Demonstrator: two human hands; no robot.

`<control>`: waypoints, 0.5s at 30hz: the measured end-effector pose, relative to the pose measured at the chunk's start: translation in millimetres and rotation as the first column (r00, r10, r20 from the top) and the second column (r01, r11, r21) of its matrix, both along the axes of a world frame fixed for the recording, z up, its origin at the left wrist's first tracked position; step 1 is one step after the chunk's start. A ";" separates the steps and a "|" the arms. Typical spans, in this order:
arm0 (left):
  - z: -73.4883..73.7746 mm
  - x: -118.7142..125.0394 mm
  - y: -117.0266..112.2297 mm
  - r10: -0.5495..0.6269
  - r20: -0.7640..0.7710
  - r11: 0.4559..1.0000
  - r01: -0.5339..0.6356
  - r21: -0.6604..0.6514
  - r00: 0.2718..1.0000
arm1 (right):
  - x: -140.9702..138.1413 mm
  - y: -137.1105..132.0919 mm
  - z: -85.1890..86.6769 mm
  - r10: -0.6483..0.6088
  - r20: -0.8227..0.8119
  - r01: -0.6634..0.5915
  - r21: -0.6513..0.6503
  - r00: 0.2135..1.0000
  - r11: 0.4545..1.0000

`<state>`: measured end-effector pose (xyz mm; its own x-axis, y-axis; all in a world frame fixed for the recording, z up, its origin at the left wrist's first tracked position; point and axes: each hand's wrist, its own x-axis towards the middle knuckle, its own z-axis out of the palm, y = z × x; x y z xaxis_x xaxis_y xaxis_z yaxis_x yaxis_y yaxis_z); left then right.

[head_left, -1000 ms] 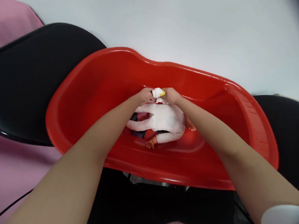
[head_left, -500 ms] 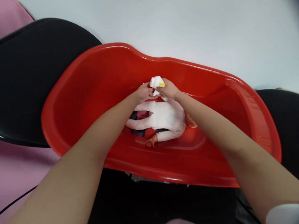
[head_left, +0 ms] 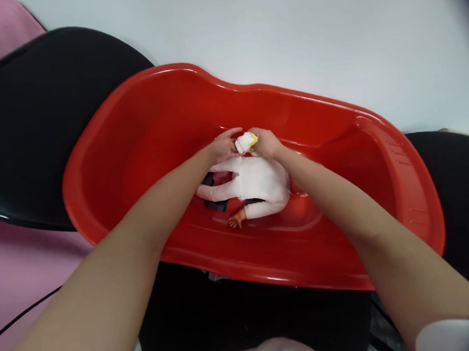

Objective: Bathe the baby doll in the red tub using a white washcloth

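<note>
A doll (head_left: pixel 258 179) in a pale, close-fitting suit lies in a red baby bathtub (head_left: pixel 407 181). Its legs point left, and my right forearm hides its head. Over the doll's far side, my right hand (head_left: pixel 266 142) grips a small white bottle (head_left: pixel 245 142) with a yellow patch. The bottle points left, and I cannot read any label. My left hand (head_left: pixel 222 147) is just left of the bottle, fingers apart, one stretched toward the far wall. Whether its lower fingers touch the bottle, I cannot tell. The doll's bare hand (head_left: pixel 236 219) rests on the tub floor.
Black chairs stand at the left (head_left: pixel 36 119) and right (head_left: pixel 466 193) of the tub, with a black surface (head_left: pixel 259 317) below its near rim. Dark and pink items (head_left: pixel 221 179) show between the doll's legs. A pale wall (head_left: pixel 289 29) rises behind.
The white bottle has dropped slightly and tilted in my right hand. My left hand has loosened from beside it, its fingers now spread. The doll stays in place.
</note>
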<state>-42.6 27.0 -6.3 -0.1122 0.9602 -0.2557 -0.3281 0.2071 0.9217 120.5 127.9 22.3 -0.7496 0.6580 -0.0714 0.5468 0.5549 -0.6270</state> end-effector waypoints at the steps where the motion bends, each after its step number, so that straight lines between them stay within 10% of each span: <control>1: -0.6 -0.1 -1.2 -0.023 0.016 1.000 0.023 0.017 1.000 | 5.0 -2.0 2.7 -0.026 -0.011 0.026 0.034 1.000 0.999; 9: -4.6 5.3 4.9 -0.069 -0.304 0.998 0.062 -0.035 0.950 | 152.3 -87.0 95.1 -0.144 -0.210 0.159 0.057 0.967 0.986; 12: -4.9 9.7 7.6 -0.118 -0.633 0.992 0.056 -0.116 0.765 | 252.1 -161.9 134.5 -0.200 -0.228 0.248 0.204 0.953 0.947; 15: 1.0 13.3 11.1 -0.220 -0.836 0.975 0.091 -0.202 0.502 | 354.1 -248.3 136.7 -0.344 -0.238 0.415 0.407 0.908 0.814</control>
<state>-29.4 38.0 -5.3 -0.1884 0.9547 -0.2302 0.6465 0.2971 0.7027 474.6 -120.4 159.0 -0.4115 0.8268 0.3836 0.6932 0.5572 -0.4573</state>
